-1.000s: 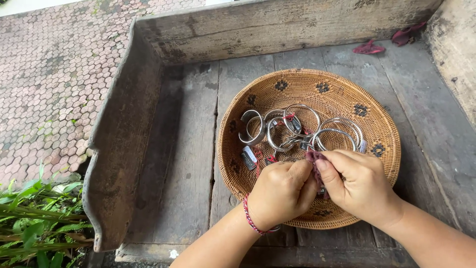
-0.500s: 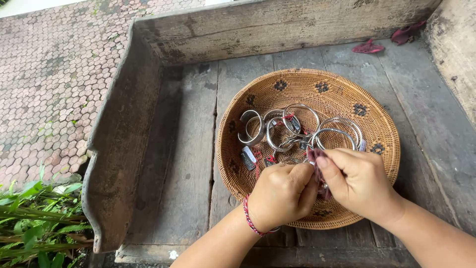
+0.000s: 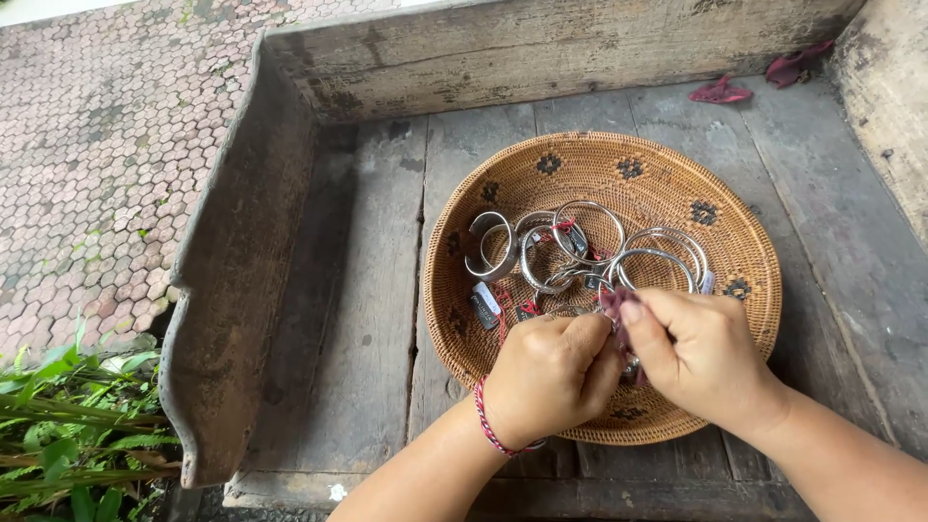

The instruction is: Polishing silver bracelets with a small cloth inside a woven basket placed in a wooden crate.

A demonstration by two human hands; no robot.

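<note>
Both hands meet over the near side of a round, shallow woven rattan basket (image 3: 677, 193) with small dark flower motifs, which sits on a weathered grey wooden plank desk (image 3: 367, 290) with raised board edges. The left hand (image 3: 551, 377), wearing a red braided thread bracelet (image 3: 488, 430) at the wrist, is curled closed, its fingers bunched against those of the right hand. The right hand (image 3: 701, 358) has its grip pinched on a small dark reddish tag or cord piece (image 3: 613, 302) between thumb and forefinger; what exactly the left grip clasps is hidden behind its own knuckles. Just beyond the fingertips, in the middle of the basket, lies a loose pile of silver metal bangles (image 3: 570, 246), some overlapping, with small dark tags and red threads tied to them. Two crumpled red petals or scraps (image 3: 720, 92) lie on the desk's far right corner. To the left, beyond the desk's edge, is hexagon-patterned brick paving (image 3: 97, 145), and green leaves (image 3: 58, 425) show at the lower left.
</note>
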